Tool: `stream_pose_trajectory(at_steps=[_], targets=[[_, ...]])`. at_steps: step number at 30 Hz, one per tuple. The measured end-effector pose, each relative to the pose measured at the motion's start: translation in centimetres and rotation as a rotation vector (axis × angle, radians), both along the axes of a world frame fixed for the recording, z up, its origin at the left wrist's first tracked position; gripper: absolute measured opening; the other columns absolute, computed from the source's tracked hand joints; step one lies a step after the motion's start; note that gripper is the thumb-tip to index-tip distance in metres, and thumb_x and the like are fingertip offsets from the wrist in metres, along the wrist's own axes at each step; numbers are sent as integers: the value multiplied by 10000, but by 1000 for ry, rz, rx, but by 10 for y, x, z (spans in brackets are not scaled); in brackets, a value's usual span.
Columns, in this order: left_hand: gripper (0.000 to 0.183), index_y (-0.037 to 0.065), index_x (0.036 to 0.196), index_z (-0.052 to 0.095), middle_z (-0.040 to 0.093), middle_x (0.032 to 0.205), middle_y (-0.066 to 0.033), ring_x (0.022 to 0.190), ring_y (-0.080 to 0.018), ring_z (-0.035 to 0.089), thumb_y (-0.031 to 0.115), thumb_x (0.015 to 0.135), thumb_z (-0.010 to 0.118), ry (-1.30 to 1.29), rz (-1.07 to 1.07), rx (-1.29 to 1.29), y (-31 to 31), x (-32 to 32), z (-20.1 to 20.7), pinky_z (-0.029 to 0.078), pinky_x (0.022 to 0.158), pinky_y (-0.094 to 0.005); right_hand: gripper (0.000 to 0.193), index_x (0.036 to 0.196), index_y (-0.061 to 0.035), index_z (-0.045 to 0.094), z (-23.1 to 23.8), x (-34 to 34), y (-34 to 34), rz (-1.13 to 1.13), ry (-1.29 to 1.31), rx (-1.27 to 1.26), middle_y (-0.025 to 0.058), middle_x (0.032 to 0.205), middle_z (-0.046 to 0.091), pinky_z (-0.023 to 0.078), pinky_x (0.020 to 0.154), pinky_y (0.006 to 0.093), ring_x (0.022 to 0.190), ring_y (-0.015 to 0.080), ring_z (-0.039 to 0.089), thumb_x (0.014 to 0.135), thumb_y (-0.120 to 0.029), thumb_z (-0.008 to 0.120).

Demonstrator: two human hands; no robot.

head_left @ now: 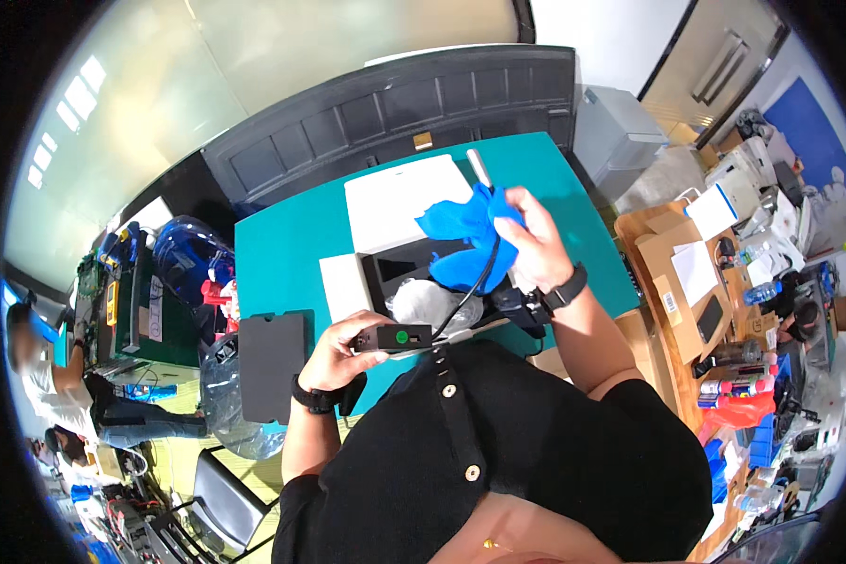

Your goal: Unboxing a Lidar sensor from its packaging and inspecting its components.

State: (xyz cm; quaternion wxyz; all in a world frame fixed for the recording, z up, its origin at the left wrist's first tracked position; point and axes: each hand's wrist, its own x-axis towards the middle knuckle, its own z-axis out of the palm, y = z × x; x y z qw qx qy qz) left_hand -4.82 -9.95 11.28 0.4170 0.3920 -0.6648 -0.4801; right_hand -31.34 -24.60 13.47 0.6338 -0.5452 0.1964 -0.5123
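My left hand point(333, 352) pinches a small black box-shaped device point(371, 339) with a round green sticker, just in front of my body. In my right hand point(539, 246) is a blue fabric piece with finger-like lobes point(465, 230), perhaps a glove, held above the table. A black cable point(480, 285) runs between the fabric and the device. Below both hands lies an open white box point(340, 282) with a black inside. A crumpled clear plastic bag point(425, 303) sits in it, partly hidden by the cable. Both wrists wear black bands.
Green-topped table point(291, 249) under the box; a white stick-like object point(479, 167) lies beyond the blue fabric. A dark grey flat panel point(271, 367) sits at the table's left. On the right, a wooden table point(672, 310) carries cardboard and a phone. Another person point(66, 385) stands far left.
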Motion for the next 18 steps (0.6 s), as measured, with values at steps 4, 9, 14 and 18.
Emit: stream_pose_trajectory(at_steps=[4, 9, 14, 18], targets=[[402, -25, 1029, 592, 568, 1097, -160, 999, -233, 537, 168, 703, 725, 32, 1, -146, -6, 0, 11, 403, 848, -329, 137, 820, -77, 492, 10, -12, 5, 22, 324, -494, 10, 792, 466, 372, 703, 229, 746, 107, 458, 756, 14, 572], [399, -7, 1009, 605, 422, 1299, -189, 1150, -295, 446, 196, 692, 736, 109, -133, -308, -30, -6, 32, 357, 930, -384, 143, 775, -99, 488, -7, -6, 0, 265, 137, -354, 4, 800, 517, 380, 711, 251, 750, 113, 480, 753, 12, 575], [454, 16, 1082, 602, 319, 1384, -204, 1252, -313, 361, 229, 703, 732, 185, -211, -287, -37, -30, 54, 310, 995, -396, 165, 751, -84, 484, 0, 14, 17, 500, -114, -75, 43, 933, 579, 414, 834, 306, 960, 158, 545, 766, -8, 630], [487, 29, 1149, 564, 314, 1390, -195, 1268, -308, 343, 191, 717, 721, 205, -274, -190, -38, -38, 56, 297, 1008, -395, 184, 745, -69, 498, -7, 14, 17, 577, 40, -4, 40, 906, 574, 418, 849, 305, 922, 162, 543, 754, 94, 583]])
